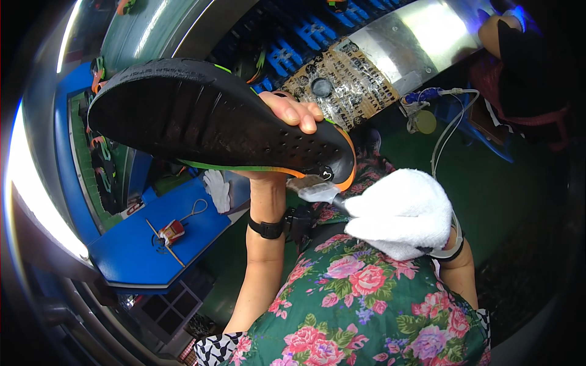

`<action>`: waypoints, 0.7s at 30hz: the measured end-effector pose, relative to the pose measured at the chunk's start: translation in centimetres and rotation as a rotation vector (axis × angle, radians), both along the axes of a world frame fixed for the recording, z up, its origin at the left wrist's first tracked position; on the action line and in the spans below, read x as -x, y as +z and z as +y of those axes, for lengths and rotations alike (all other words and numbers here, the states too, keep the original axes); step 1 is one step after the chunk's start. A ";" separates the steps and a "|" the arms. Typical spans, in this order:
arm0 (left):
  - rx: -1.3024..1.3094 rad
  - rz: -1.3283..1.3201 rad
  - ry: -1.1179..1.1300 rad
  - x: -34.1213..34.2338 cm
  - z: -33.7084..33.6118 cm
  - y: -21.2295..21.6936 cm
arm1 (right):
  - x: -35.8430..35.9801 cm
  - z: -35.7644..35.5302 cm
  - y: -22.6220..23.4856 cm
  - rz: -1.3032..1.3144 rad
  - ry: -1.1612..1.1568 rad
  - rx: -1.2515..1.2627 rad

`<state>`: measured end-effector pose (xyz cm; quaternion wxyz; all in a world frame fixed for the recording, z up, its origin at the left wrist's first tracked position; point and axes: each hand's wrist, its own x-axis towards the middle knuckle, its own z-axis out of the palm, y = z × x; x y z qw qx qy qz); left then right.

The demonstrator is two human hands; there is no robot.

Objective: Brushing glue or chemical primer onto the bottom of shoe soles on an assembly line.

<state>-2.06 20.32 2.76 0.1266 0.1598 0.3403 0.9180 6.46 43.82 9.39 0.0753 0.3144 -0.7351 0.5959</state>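
A large black shoe sole (pixel 201 122) with a green and orange edge is tilted up in front of me, its underside toward me. My left hand (pixel 293 113) grips it, fingers curled over the far edge, the wrist below in a black band. My right hand is hidden under a white terry cloth (pixel 397 213). From the cloth sticks out a brush (pixel 314 189) with a dark handle and pale ferrule. Its brown bristles lie at the orange edge near the narrow end of the sole; whether they touch it I cannot tell.
At left, a blue table (pixel 134 256) holds a white glove (pixel 217 189) and a small red container (pixel 173 232) with sticks. Ahead, a taped cardboard sheet (pixel 360 91) carries a dark round cup (pixel 321 87). A co-worker's arm (pixel 491 33) and hoses (pixel 452 122) are at right.
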 end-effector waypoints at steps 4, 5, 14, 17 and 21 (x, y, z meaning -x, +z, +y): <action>0.011 0.053 -0.033 0.6 0.2 0.2 | -0.1 0.5 0.2 -0.081 -0.149 -0.045; 0.042 0.123 -0.063 0.7 0.1 0.5 | -0.2 0.4 0.2 -0.088 -0.163 -0.067; 0.078 0.139 -0.075 0.5 1.1 1.1 | 0.0 0.4 -0.4 -0.231 -0.091 0.053; 0.049 0.127 -0.062 0.8 0.6 0.3 | 0.1 0.5 -0.6 -0.317 -0.141 0.177; 0.033 0.094 -0.049 0.7 0.8 0.8 | 0.2 0.6 -0.2 -0.290 -0.185 0.036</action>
